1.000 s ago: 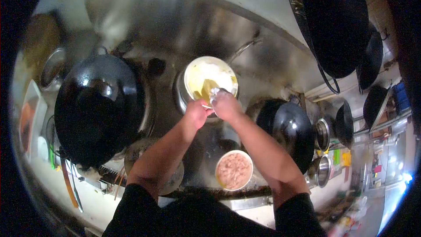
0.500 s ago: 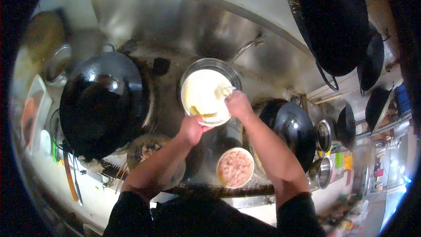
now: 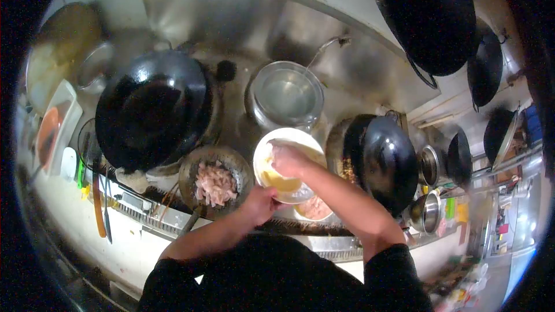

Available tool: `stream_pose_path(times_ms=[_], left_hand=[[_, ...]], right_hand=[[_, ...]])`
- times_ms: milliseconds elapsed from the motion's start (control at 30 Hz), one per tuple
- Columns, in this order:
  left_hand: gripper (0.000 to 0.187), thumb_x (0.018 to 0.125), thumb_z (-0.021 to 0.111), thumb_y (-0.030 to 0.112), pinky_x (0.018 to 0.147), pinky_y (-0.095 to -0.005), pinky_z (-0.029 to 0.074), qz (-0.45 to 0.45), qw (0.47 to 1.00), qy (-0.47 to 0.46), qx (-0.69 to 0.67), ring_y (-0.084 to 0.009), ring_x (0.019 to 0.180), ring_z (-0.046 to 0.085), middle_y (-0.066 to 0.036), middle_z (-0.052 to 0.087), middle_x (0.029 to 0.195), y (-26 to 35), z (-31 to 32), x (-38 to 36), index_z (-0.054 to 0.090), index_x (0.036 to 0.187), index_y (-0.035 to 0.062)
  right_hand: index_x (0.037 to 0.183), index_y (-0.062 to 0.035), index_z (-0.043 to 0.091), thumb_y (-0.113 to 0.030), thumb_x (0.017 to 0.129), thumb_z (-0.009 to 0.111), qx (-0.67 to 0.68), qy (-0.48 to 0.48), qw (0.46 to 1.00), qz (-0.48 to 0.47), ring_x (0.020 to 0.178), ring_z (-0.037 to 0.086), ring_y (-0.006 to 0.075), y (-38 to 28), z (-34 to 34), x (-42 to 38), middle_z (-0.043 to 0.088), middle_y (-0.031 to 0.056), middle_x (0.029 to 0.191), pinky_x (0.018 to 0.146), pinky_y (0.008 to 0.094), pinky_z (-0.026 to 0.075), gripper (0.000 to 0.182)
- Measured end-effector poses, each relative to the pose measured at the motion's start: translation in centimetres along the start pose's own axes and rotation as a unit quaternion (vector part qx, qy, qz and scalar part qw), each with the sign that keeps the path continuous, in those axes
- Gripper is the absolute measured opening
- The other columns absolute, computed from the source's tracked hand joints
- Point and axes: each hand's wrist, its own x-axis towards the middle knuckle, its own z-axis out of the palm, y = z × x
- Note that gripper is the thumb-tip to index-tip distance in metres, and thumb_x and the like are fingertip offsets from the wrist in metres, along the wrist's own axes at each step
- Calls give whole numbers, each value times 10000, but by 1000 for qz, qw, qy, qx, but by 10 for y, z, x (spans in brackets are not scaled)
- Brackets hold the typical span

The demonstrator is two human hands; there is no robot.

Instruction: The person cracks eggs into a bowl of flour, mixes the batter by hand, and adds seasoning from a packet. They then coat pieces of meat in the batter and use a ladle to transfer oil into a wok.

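My left hand (image 3: 261, 204) grips the lower left rim of a white bowl (image 3: 306, 140), its fingers closed on the edge. Pale yellow liquid (image 3: 280, 182) lies in the bowl. My right hand (image 3: 289, 160) reaches into the bowl with curled fingers; the fingertips are hidden, and I cannot see what they hold, if anything. Partly under the bowl is a container of pink meat pieces (image 3: 314, 209). To the left, a round strainer (image 3: 189, 167) with a handle holds pale raw meat pieces (image 3: 215, 185). Behind the bowl stands a metal pot (image 3: 272, 118) of clear liquid.
A large black wok (image 3: 153, 110) sits on the left, another wok (image 3: 390, 159) on the right. A thin tap (image 3: 324, 51) reaches over the pot. More woks (image 3: 428, 17) hang at the upper right. A white tray (image 3: 68, 115) and a metal bowl (image 3: 426, 211) flank the stove.
Both hands and the bowl have come back from over the pot toward my body. The bowl now covers part of the meat container, and my right hand has moved from the rim into the bowl.
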Motion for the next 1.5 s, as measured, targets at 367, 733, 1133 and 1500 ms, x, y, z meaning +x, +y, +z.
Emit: stream_pose_path(times_ms=[367, 733, 1133, 1500], left_hand=[[478, 745, 521, 5, 850, -431, 514, -34, 999, 30, 12, -282, 1020, 577, -138, 564, 1131, -4, 13, -37, 428, 1213, -10], [529, 728, 537, -12, 825, -448, 521, -23, 997, 50, 46, -284, 1006, 579, -134, 544, 1144, 4, 20, -48, 394, 1237, 4], [476, 760, 459, -4, 781, -470, 533, -30, 994, 66, 78, -324, 972, 588, -154, 550, 1123, 3, 4, -45, 398, 1233, -4], [444, 806, 464, 52, 811, -471, 523, -54, 992, 39, 112, -312, 993, 582, -163, 542, 1144, 4, -5, -39, 396, 1243, 3]], right_hand=[[911, -27, 660, -202, 738, 530, -134, 135, 982, 21, 937, 584, 341, 18, 26, -46, 626, 190, 979, 819, 410, 453, 278], [1135, -22, 571, -104, 683, 528, -36, 69, 997, -22, 997, 528, 340, 17, 45, -64, 604, 185, 1026, 878, 382, 437, 462], [1144, -80, 580, -138, 732, 526, -54, 14, 998, 8, 1082, 521, 306, -15, 17, -87, 577, 180, 1129, 888, 393, 439, 419], [1046, -40, 611, -184, 713, 601, -26, 51, 996, -65, 1018, 543, 325, -18, 33, -85, 594, 183, 1044, 889, 414, 429, 363]])
